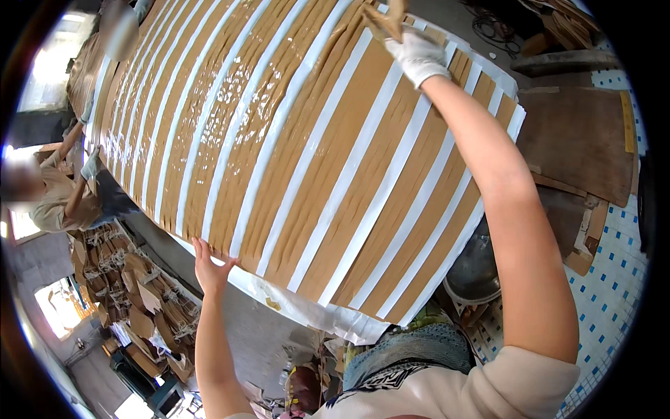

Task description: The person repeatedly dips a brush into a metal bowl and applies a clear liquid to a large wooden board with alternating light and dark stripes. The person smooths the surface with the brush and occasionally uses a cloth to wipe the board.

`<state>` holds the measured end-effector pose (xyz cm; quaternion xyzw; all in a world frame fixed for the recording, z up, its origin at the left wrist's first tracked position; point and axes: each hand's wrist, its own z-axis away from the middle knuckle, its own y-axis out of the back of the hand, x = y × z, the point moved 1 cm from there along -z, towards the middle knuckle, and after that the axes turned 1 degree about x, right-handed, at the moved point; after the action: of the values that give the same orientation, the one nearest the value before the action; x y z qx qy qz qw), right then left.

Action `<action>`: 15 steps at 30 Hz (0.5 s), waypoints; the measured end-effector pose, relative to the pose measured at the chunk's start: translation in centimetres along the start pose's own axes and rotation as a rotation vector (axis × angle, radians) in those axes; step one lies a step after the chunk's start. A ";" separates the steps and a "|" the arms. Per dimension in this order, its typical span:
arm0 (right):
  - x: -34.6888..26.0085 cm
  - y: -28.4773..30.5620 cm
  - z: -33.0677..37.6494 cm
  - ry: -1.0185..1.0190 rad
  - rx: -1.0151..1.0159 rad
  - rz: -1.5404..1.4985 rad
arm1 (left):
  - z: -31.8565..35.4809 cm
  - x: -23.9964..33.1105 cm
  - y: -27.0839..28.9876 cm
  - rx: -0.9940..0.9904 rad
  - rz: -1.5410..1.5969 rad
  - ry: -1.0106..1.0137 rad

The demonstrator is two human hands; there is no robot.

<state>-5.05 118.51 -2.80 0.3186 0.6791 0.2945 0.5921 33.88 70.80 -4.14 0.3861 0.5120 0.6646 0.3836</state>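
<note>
1. Left hand [209, 269], bare, fingers spread flat against the near edge of a long white-covered table [307, 311].
2. Right hand [417, 54], in a white glove, reaching across to the far edge, closed around a brown brush [386, 19] (only partly in view at the top).
3. Across the table, rows of overlapping brown paper pieces [349, 174], laid side by side with white strips showing between; the rows to the left glossy and wet-looking.
4. Lower right, beside the table, a round metal basin [478, 269] on the blue-and-white tiled floor [607, 279]; contents hidden under the table edge.
5. Lower left, bundles of tied brown paper bags [132, 293] stacked up.
6. Far left, another person [59, 195], gloved, working at the same table.
</note>
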 end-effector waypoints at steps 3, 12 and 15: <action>-7.3 0.8 2.3 -0.084 -0.443 -0.383 | 0.7 -1.5 0.2 0.005 -0.010 0.023; -3.3 -3.4 -3.7 0.104 -0.205 -0.075 | 0.4 -0.6 -0.1 0.022 0.002 0.046; -0.5 -2.3 -8.5 0.043 -0.081 -0.035 | -0.5 0.1 -0.2 0.003 0.022 0.046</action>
<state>-13.66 116.49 -3.22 0.2761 0.6849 0.3181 0.5946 33.38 70.75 -4.38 0.3766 0.5174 0.6768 0.3639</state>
